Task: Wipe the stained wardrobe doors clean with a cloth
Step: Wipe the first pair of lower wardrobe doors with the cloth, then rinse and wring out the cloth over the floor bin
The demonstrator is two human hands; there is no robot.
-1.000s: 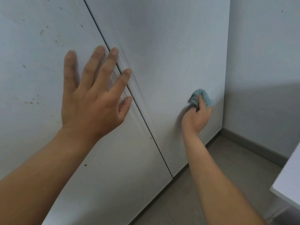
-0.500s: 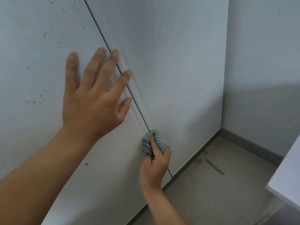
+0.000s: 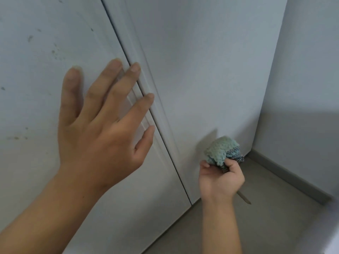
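Note:
Two white wardrobe doors fill the view. The left door carries small brown specks and smears; the right door looks plain. My left hand lies flat with spread fingers on the left door, fingertips at the seam between the doors. My right hand grips a bunched teal cloth low against the right door, near its bottom. A darker patterned part of the cloth shows at its right side.
A grey wall meets the wardrobe at the right, with a grey skirting board along the floor. A thin stick-like scrap lies on the beige floor behind my right hand.
My right hand with the cloth swept from the right door's outer edge left to the seam, and now sits back to the right, low on the right door. My left hand stayed pressed in place.

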